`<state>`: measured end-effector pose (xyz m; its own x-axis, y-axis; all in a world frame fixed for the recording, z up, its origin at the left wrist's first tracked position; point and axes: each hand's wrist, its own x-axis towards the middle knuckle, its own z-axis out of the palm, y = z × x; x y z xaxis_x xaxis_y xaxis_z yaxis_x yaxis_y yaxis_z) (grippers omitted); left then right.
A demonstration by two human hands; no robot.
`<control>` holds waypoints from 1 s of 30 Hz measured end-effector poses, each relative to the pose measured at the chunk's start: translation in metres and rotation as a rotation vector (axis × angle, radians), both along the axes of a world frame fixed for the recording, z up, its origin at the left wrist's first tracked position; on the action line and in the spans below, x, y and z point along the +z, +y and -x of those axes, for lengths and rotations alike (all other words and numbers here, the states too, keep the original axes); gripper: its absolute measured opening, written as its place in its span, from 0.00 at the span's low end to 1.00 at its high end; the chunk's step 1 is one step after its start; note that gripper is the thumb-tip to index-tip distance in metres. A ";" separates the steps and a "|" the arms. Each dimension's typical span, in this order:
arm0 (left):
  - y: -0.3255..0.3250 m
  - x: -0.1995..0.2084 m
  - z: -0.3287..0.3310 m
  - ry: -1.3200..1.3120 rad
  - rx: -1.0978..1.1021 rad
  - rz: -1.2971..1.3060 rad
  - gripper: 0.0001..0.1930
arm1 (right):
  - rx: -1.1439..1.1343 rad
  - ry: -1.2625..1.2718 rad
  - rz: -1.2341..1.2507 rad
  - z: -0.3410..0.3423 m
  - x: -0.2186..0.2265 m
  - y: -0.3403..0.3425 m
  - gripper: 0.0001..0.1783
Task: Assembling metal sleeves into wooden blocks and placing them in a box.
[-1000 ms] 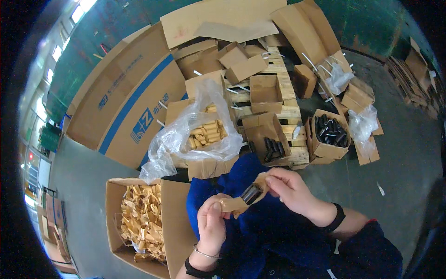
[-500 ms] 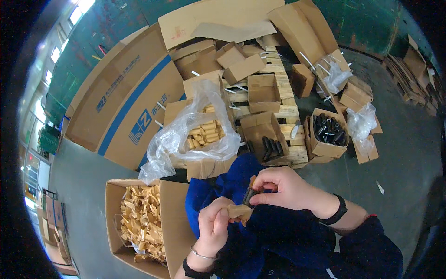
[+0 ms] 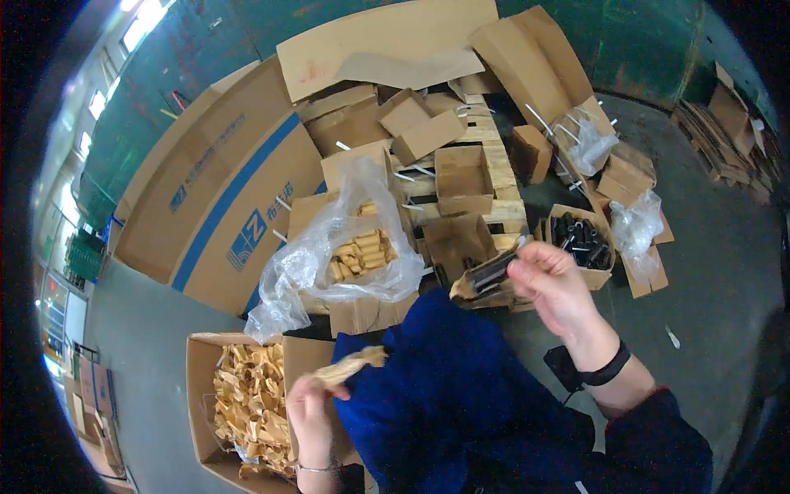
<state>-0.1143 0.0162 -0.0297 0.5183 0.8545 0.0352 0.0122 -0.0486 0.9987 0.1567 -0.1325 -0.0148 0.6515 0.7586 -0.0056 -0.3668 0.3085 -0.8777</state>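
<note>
My left hand (image 3: 309,412) pinches a crumpled strip of brown wrapping paper (image 3: 352,367), beside the box full of crumpled brown paper (image 3: 253,387). Off to the right, my right hand (image 3: 556,288) grips a dark cylindrical part (image 3: 492,273) by one end, with a brown, paper-like piece at its other end. This part is over the front of an open carton (image 3: 459,235) that has black parts inside, partly hidden. A carton lined with clear plastic (image 3: 284,284) holds several paper-wrapped cylinders (image 3: 362,251), farther from my left hand.
Right of the wooden pallet (image 3: 504,193) stands a box of black cylindrical parts (image 3: 583,243). Small cartons (image 3: 462,177) and flattened cardboard (image 3: 378,41) cover the pallet. A tall printed carton (image 3: 239,206) stands at the left. Plastic film (image 3: 635,222) lies at the right.
My hands have moved apart. The left has carried the paper strip toward the paper-filled box, while the right has taken the dark part forward and to the right.
</note>
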 end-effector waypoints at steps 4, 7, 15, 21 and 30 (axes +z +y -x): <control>-0.012 0.022 -0.039 0.260 -0.274 -0.064 0.10 | 0.166 0.087 -0.022 0.023 -0.007 0.011 0.05; -0.011 0.016 -0.054 0.232 -0.461 -0.082 0.11 | 0.202 0.020 0.025 0.039 0.003 0.016 0.05; -0.024 0.023 -0.072 0.015 -0.596 0.128 0.15 | 0.252 -0.014 0.087 0.047 -0.006 0.018 0.07; -0.027 0.015 -0.075 -0.105 -0.577 0.167 0.16 | 0.401 0.377 0.023 0.047 -0.009 0.023 0.08; 0.061 0.005 0.049 -0.043 0.418 -0.045 0.16 | -0.039 -0.058 0.263 -0.057 -0.079 0.062 0.08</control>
